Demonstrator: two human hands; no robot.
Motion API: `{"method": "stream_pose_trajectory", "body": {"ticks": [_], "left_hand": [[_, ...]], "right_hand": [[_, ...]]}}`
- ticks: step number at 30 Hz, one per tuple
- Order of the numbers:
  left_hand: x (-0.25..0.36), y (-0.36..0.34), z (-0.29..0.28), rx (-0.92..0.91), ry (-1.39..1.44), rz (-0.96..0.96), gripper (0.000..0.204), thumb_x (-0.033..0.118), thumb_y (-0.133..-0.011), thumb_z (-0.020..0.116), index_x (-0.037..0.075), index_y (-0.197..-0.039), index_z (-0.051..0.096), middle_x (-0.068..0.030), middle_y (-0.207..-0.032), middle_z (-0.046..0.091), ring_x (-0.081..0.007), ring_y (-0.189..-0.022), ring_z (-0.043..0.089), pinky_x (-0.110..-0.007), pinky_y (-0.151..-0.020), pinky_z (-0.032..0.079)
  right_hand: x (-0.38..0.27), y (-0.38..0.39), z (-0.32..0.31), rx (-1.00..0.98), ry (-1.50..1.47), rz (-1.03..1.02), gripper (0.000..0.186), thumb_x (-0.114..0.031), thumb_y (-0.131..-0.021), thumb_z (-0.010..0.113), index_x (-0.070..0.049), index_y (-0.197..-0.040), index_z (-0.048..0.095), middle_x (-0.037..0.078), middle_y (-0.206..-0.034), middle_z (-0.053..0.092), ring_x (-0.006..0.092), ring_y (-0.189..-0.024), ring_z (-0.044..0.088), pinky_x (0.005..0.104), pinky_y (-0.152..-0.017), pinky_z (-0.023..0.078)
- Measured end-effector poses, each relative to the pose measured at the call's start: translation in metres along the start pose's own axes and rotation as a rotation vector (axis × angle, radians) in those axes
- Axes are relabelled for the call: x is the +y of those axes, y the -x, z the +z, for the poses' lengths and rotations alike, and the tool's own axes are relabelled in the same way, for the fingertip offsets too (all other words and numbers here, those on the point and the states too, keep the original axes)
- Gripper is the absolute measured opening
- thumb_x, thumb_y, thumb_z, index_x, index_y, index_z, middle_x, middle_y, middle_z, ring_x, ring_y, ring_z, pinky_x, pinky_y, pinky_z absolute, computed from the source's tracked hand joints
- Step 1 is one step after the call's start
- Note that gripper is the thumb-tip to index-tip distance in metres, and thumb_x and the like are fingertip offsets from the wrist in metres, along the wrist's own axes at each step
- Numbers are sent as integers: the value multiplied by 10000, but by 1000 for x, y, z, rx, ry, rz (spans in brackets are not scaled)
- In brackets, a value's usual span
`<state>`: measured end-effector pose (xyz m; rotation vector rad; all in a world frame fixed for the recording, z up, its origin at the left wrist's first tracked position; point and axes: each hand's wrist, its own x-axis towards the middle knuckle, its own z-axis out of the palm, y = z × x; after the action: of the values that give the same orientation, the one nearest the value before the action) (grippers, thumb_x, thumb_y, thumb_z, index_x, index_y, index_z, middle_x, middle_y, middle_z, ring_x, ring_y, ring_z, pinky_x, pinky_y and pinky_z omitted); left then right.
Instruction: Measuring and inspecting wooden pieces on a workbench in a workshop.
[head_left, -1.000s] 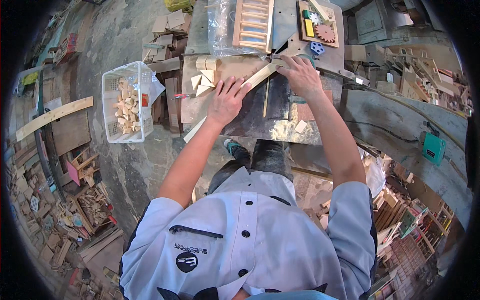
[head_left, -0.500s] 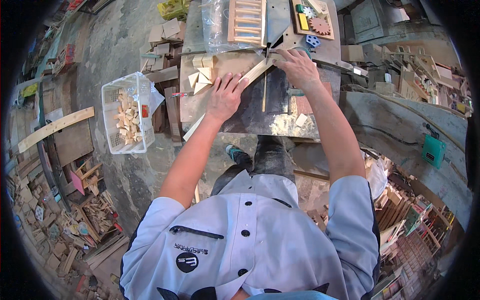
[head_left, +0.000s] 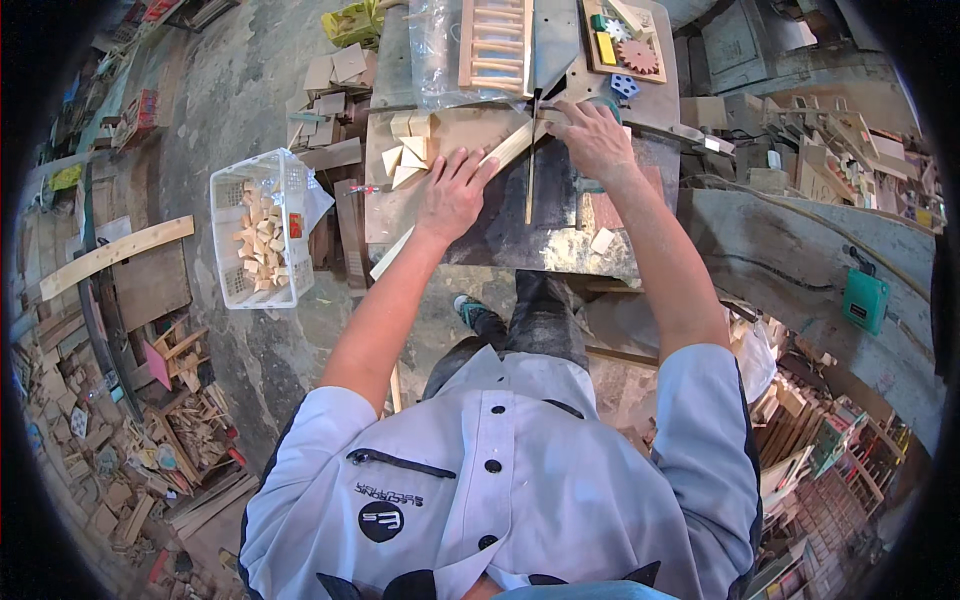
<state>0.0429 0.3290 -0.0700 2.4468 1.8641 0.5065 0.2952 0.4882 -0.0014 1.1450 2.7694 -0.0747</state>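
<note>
A long pale wooden strip [head_left: 512, 146] lies slantwise across the saw table [head_left: 480, 240], its near end reaching past the table's left front edge. My left hand [head_left: 453, 192] is laid over its middle, fingers bent around it. At the far end, my right hand [head_left: 595, 140] grips the strip with thumb and fingertips, close to a thin upright blade [head_left: 537, 106]. A narrow slot runs toward me below the blade. Left of my left hand sit several small wooden triangles and blocks [head_left: 408, 150], apart from its fingers.
A white plastic basket [head_left: 218, 240] of wood offcuts stands on the floor at left. Behind the blade lie a slatted wooden frame [head_left: 466, 45] and a board with toy gears [head_left: 655, 70]. A small wood chip [head_left: 602, 240] rests at the table's front right. A metal bar [head_left: 690, 136] juts right.
The whole view has shifted slightly. Both hands stay on the wooden strip in nearly the same places, and the small blocks have not moved on the table.
</note>
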Motion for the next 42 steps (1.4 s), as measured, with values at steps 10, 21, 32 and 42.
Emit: {"method": "stream_pose_trajectory", "body": {"ticks": [10, 21, 32, 42], "left_hand": [[26, 38, -13, 30, 22, -3, 544, 125, -895, 719, 210, -1429, 656, -66, -1350, 660, -312, -1306, 603, -568, -1102, 476], [28, 79, -33, -194, 323, -223, 517, 304, -1019, 724, 222, -1522, 638, -73, -1031, 654, -227, -905, 646, -396, -797, 546], [41, 94, -61, -348, 650, -420, 497, 251, -841, 869, 28, -1245, 684, -157, -1256, 659, -322, -1170, 681, -450, -956, 567], [45, 97, -30, -73, 240, -358, 347, 171, -786, 869, 78, -1048, 663, -136, -1055, 614, -362, -1001, 672, -486, -879, 561]], "right_hand": [[-28, 45, 18, 143, -54, -65, 347, -172, -978, 609, -165, -1301, 737, 67, -1542, 548, 269, -1427, 517, 451, -1173, 430], [-111, 132, 27, 246, -247, -104, 382, -160, -913, 701, -154, -1294, 699, 80, -1546, 534, 285, -1470, 485, 500, -1216, 387], [-88, 79, 33, 227, -110, -136, 233, -176, -920, 635, -155, -1152, 652, 7, -1121, 640, 203, -1100, 625, 397, -964, 470], [-84, 64, 47, 404, -109, -108, 183, -196, -883, 653, -158, -1052, 713, 14, -1119, 637, 209, -1101, 611, 405, -964, 466]]}}
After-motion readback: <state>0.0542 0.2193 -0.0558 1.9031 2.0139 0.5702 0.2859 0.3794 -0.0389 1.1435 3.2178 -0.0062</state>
